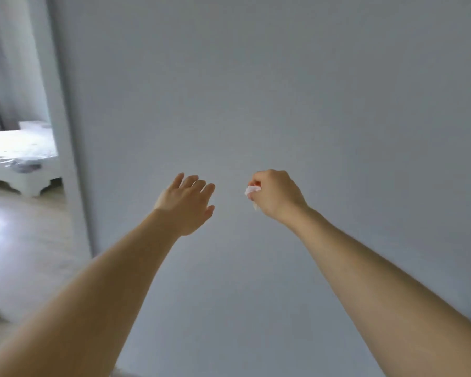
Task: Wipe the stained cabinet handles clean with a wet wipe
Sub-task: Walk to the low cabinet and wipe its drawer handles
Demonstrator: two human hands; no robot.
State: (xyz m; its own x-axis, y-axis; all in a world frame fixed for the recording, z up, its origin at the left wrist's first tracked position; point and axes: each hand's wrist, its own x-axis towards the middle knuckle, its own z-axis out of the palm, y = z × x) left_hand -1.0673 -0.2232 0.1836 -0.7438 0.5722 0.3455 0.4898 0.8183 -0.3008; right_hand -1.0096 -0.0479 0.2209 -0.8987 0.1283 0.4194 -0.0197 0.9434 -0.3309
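Now | left hand [186,204] fingers spread, holding nothing | right hand [273,195] clenched round wet wipe [252,190]

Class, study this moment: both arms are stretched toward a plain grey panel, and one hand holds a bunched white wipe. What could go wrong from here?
1. The right hand holds the wipe crumpled small, so little of it may meet the surface.
2. No handle shows on the grey panel; wiping could land in the wrong spot.
3. The open left hand might smear the panel if it touches it.

white bed [19,151], grey curtain [8,63], wooden floor [33,240]
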